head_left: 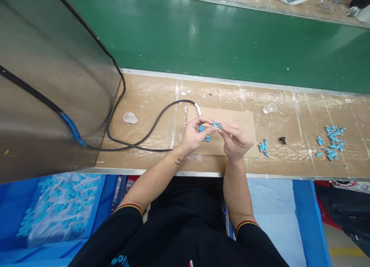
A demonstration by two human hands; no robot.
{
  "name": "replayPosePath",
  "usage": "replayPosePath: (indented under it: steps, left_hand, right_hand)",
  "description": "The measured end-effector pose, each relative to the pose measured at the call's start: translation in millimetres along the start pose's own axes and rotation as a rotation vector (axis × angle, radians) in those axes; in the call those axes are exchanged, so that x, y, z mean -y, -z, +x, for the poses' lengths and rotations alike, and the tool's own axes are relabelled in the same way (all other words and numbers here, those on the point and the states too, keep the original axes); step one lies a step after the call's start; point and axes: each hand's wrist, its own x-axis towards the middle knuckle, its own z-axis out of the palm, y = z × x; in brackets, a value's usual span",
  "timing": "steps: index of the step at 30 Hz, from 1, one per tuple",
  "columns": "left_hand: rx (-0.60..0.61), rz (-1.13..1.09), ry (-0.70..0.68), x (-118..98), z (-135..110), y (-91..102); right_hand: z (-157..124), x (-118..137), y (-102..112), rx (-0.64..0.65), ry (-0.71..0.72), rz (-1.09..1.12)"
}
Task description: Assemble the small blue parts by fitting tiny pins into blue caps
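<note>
A taped cardboard-covered bench [289,163] runs alongside a green conveyor belt [216,39]. A brushed steel housing [43,85] stands at left, with blue bins [17,205] below the bench edge.

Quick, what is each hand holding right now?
Left hand: closed, holding small blue discs.
Right hand: closed, pinching a small blue part.
</note>
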Motion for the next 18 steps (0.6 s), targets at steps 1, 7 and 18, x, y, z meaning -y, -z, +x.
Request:
replayPosePath:
  steps: [1,7,18]
  left_hand:
    - [-0.005,0.014,-0.018,0.1,-0.2,-0.1]
    - [-0.040,0.069,-0.099,-2.1,-1.8,-2.2]
    - [-0.015,0.122,-0.059,-5.3,-1.7,-1.7]
  right_hand:
    - [0.2,0.1,0.0,0.001,0.011,0.006]
    - [-1.1,-0.2,-0.4,-0.004,-0.008,0.040]
    - [-1.0,0.5,1.3,0.002,0.051,0.034]
